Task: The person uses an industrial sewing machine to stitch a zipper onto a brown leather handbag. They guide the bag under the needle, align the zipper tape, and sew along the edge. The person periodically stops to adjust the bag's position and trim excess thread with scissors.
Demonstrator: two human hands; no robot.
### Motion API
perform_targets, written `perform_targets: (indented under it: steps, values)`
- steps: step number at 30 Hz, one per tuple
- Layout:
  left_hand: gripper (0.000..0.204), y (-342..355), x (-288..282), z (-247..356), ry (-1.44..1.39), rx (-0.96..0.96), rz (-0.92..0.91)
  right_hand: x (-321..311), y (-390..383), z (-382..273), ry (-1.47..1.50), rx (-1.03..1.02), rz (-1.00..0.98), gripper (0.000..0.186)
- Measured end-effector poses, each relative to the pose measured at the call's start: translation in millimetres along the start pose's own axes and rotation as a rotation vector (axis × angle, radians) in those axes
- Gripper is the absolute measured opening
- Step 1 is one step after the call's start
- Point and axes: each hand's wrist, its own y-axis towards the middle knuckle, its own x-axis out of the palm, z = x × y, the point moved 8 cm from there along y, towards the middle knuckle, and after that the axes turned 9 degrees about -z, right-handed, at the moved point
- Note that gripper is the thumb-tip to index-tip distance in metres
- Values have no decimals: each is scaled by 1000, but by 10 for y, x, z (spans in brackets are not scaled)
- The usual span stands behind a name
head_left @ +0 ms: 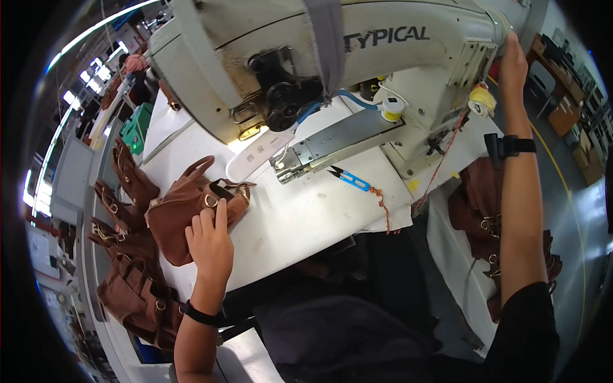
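My left hand (pixel 211 246) is closed at the edge of a small brown leather bag (pixel 171 220), its fingertips beside a brass-coloured ring (pixel 211 200). The bag lies tilted on the white tabletop, its handle loop sticking up, left of the sewing machine's narrow arm (pixel 338 142). Up at the far right, my right hand (pixel 513 67) is wrapped round the rim of the machine's handwheel (pixel 501 29); some of its fingers are hidden behind it. Blue thread snips (pixel 350 179) with an orange cord on them lie between the two arms, touched by neither hand.
The big cream sewing machine (pixel 408 54) spans the top. More brown bags (pixel 137 290) crowd the table's left edge; others (pixel 479 210) hang at the right by my forearm. A thread spool (pixel 391 110) stands on the machine bed. A green crate (pixel 135 127) sits far left.
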Motion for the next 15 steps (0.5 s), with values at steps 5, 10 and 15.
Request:
perform_targets:
  steps: [5,10,15]
  values:
    - [70,-174,154,140,-213,-102,-58,-31,-38,-84,79,86,17,65]
    - [62,-409,226,313,-252,-152,60,-401,-1151,-914,262,39,102,34]
    - [58,-415,279,340,-329,-171,118,514,-3019,-2206,183,-288,-868,18]
